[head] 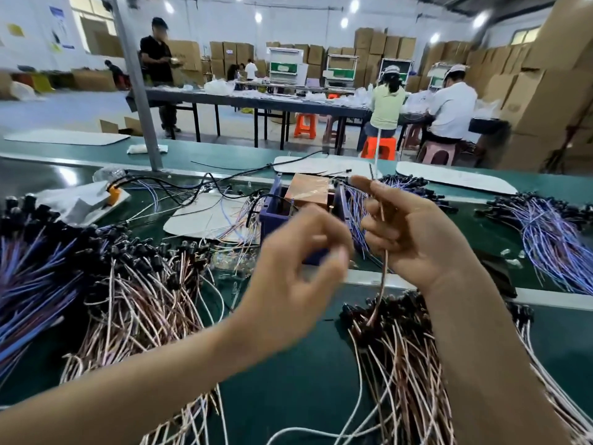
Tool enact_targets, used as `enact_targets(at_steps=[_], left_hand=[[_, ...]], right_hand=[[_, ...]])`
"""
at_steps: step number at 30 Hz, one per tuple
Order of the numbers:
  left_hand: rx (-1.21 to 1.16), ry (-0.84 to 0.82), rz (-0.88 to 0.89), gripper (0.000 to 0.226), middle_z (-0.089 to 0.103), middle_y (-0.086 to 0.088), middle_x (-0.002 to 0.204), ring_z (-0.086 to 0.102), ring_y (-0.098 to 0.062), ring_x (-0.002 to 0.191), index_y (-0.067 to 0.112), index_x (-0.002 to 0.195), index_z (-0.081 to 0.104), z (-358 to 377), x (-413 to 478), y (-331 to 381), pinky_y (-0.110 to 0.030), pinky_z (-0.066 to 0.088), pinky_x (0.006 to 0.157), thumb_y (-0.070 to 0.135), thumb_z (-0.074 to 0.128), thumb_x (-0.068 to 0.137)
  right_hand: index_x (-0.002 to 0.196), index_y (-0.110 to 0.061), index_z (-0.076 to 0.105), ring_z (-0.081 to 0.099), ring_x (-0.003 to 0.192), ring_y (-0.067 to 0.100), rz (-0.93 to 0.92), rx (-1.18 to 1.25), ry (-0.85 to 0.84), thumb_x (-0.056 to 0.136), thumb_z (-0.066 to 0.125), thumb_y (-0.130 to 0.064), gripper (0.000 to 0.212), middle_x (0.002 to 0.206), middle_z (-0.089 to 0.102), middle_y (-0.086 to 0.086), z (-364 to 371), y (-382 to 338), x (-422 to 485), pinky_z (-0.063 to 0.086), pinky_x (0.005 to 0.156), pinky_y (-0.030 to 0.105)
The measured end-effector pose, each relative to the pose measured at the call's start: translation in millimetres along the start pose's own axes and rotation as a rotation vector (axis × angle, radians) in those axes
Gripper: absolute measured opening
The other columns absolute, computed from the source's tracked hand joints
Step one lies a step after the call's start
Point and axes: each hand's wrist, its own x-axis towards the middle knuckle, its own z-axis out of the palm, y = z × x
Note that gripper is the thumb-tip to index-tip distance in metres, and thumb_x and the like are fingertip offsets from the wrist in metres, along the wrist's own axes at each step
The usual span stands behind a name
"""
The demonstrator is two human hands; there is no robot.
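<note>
My right hand (414, 232) is raised over the green bench and pinches a thin brown-and-white wire (383, 271) between thumb and forefinger. The wire's lower end hangs down into a heap of brown wires with black connectors (404, 354), and its white tip sticks up above my fingers. My left hand (298, 277) is blurred just left of it, fingers curled; whether it holds anything cannot be told. A purple box (276, 210) with a copper-coloured block (309, 189) on top stands behind both hands.
Bundles of blue-purple wires (552, 232) lie at the right and far left (29, 271). More brown wires (144, 293) lie left of centre. A grey post (138, 88) rises from the bench. People work at a long table (256, 102) beyond, with stacked cartons behind.
</note>
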Motion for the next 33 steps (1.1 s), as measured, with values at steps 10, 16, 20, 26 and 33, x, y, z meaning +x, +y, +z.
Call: enact_targets(at_steps=[10, 16, 20, 26, 33], left_hand=[[-0.758, 0.332, -0.65, 0.024, 0.075, -0.001, 0.081, 0.07, -0.011, 0.07, 0.008, 0.104, 0.064, -15.1, 99.7, -55.6, -0.025, 0.057, 0.063, 0.015, 0.041, 0.102], [-0.581, 0.296, -0.711, 0.016, 0.073, -0.003, 0.086, 0.069, -0.012, 0.077, 0.01, 0.094, 0.066, -2.2, 75.0, -98.8, -0.024, 0.058, 0.076, 0.005, 0.052, 0.096], [-0.544, 0.311, -0.695, 0.018, 0.068, -0.009, 0.097, 0.067, -0.011, 0.079, 0.008, 0.104, 0.063, 6.7, 70.4, -113.0, -0.016, 0.056, 0.073, -0.002, 0.06, 0.089], [-0.386, 0.219, -0.756, 0.009, 0.068, 0.003, 0.073, 0.059, -0.005, 0.067, 0.017, 0.086, 0.07, 10.0, 63.9, -125.5, -0.017, 0.047, 0.064, 0.013, 0.063, 0.09], [-0.238, 0.18, -0.709, 0.011, 0.069, 0.005, 0.079, 0.054, 0.007, 0.061, 0.019, 0.083, 0.07, 8.3, 64.5, -127.2, -0.007, 0.041, 0.057, 0.014, 0.064, 0.09]], right_hand=[[0.073, -0.002, 0.072, 0.026, 0.038, 0.007, 0.09, -0.37, -0.015, 0.093, 0.052, -0.011, 0.029, 0.049, 0.046, 0.001, -17.4, 20.6, 34.8, 0.015, 0.036, 0.017], [0.085, -0.011, 0.069, 0.031, 0.034, 0.005, -0.012, -0.413, 0.232, 0.094, 0.056, -0.008, 0.016, 0.049, 0.058, 0.002, -24.4, 36.8, 55.3, 0.024, 0.031, 0.013], [0.076, -0.012, 0.068, 0.044, 0.037, 0.002, -0.088, -0.41, 0.297, 0.092, 0.057, -0.003, 0.022, 0.053, 0.065, -0.001, -23.0, 50.2, 66.0, 0.035, 0.036, 0.013], [0.07, -0.013, 0.068, 0.058, 0.045, 0.006, -0.122, -0.379, 0.276, 0.088, 0.063, 0.0, 0.022, 0.055, 0.067, -0.002, -20.4, 63.1, 73.7, 0.049, 0.045, 0.016], [0.079, -0.017, 0.069, 0.064, 0.067, 0.008, -0.046, -0.445, 0.279, 0.083, 0.067, 0.0, 0.017, 0.072, 0.07, 0.0, -27.3, 62.2, 75.5, 0.052, 0.064, 0.019]])
